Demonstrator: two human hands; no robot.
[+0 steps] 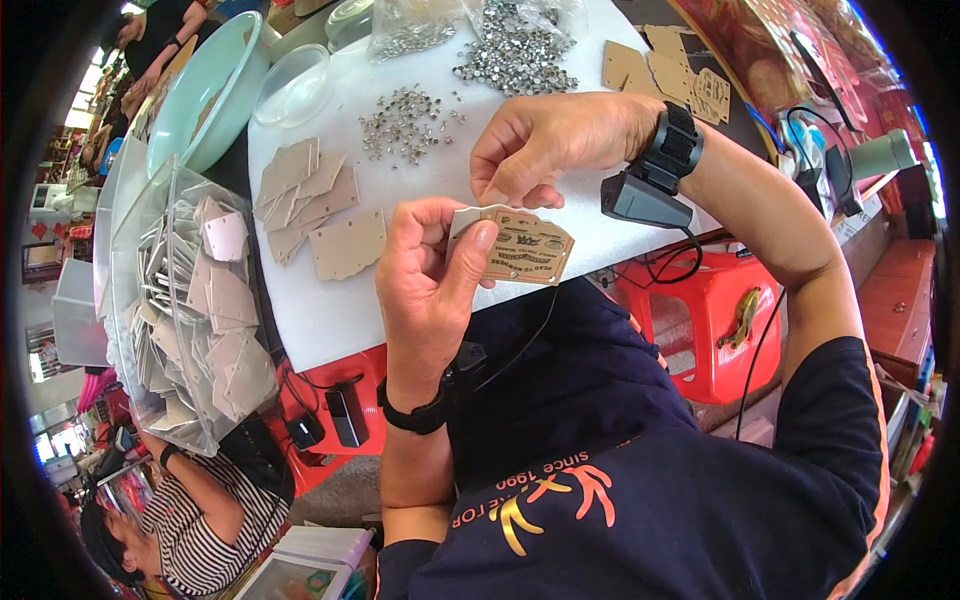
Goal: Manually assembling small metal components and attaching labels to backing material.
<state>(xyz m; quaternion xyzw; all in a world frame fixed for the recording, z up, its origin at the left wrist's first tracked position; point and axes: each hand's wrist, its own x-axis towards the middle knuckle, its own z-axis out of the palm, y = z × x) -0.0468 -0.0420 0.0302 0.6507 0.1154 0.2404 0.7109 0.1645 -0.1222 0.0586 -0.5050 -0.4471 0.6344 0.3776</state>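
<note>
My left hand (430, 270) grips a small brown printed board (535, 255) with shaped edges and little holes, thumb on its face and fingers behind. At the board's far edge, my right hand (545, 145) is closed with thumb and forefinger pinched together. Anything between those fingertips is too small or hidden to make out. Just left of the board lies a loose pile of plain beige boards (347, 246) of similar outline on the white table (345, 310). Beyond my hands is a scatter of small silver metal fasteners (408, 125).
A larger heap of metal pieces (515, 50) spills from plastic bags at the back. More boards (670, 75) lie back right. At left stand a clear bin (180, 300) full of boards and a pale green basin (215, 90). Red stools (715, 320) are beside me; another person sits lower left.
</note>
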